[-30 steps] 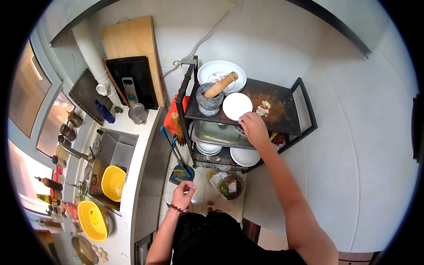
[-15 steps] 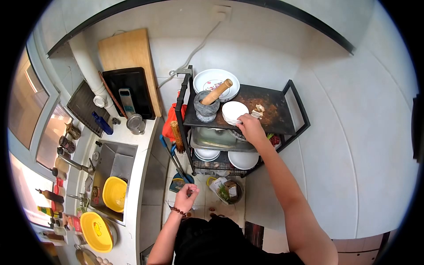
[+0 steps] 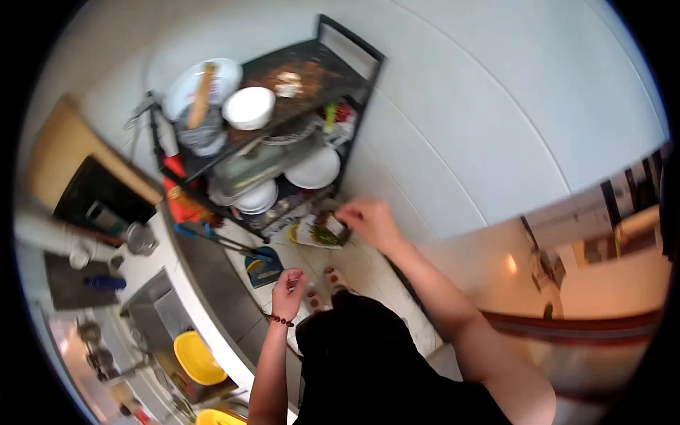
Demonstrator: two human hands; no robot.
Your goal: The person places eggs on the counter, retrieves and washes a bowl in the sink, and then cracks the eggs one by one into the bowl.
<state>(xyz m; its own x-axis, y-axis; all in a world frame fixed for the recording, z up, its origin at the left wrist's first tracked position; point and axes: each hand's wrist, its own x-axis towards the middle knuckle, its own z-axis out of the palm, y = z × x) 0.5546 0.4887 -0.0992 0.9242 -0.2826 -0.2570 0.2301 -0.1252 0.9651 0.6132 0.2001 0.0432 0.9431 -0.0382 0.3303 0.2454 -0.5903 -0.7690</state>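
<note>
My right hand (image 3: 370, 223) hangs below the shelf rack's right side, away from the white bowl (image 3: 249, 108). Its fingers are bent and blurred, so I cannot tell whether it holds anything. My left hand (image 3: 288, 292), a beaded bracelet at its wrist, is curled in front of my body; whatever is inside its fingers is hidden. The bowl stands on the top shelf between a grey stone mortar (image 3: 203, 133) with a wooden pestle (image 3: 204, 95) and some pale, papery scraps (image 3: 288, 84). A large white dish (image 3: 225, 72) is behind the mortar.
The black rack (image 3: 333, 58) stands against the wall, with plates (image 3: 312, 168) lower down. A bin (image 3: 327, 230) with greens and a blue dustpan (image 3: 263, 268) are on the floor. At left, the counter holds a sink (image 3: 159, 309) with a yellow basin (image 3: 200, 358).
My right hand has let go of the white bowl and moved down off the top shelf. The bowl stays on the shelf. My view has turned right, and a doorway area now shows.
</note>
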